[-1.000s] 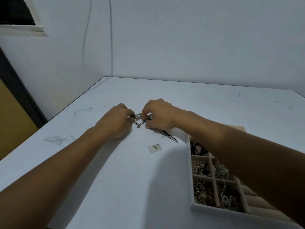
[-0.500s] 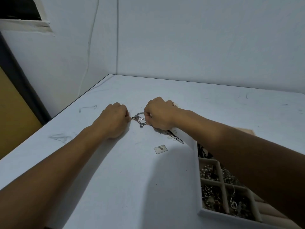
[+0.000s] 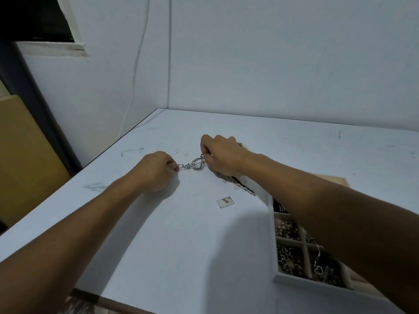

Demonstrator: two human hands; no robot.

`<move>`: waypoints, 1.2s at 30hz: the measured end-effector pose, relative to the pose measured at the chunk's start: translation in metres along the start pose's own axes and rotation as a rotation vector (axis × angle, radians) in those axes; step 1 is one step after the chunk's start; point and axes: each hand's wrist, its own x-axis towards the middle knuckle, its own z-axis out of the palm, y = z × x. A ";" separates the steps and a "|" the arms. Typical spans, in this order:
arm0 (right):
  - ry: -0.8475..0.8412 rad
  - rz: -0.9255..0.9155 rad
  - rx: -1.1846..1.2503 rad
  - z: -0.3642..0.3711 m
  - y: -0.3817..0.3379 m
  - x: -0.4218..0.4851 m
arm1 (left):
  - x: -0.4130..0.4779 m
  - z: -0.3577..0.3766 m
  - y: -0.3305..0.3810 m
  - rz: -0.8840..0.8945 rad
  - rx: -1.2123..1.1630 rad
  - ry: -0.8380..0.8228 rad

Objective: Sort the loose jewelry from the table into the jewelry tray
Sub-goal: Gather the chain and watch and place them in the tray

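A silver link chain [image 3: 192, 164] stretches between my two hands over the white table [image 3: 158, 234]. My left hand [image 3: 156, 172] rests on the table and pinches the chain's left end. My right hand [image 3: 221, 155] pinches the bunched right part, slightly raised. A dark chain [image 3: 243, 188] lies on the table under my right wrist. The white jewelry tray [image 3: 271, 241] sits at the right, its compartments filled with several silver pieces; my right forearm hides much of it.
A small square card [image 3: 225, 202] lies on the table between the chain and the tray. Walls close the table's far side and left side. The near table edge runs along the bottom left.
My hands have drawn apart and the silver chain is pulled out longer between them. My right hand has lifted a little. The view has shifted, so the tray sits lower right.
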 end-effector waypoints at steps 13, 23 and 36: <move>0.069 -0.036 -0.028 -0.038 -0.021 0.024 | -0.025 -0.028 0.013 -0.169 -0.915 -0.123; 0.097 0.154 1.018 -0.054 -0.037 0.019 | -0.022 -0.059 0.001 -0.218 -1.343 0.119; -0.089 0.154 0.954 -0.069 -0.052 -0.016 | -0.025 -0.092 -0.007 -0.161 -1.576 0.375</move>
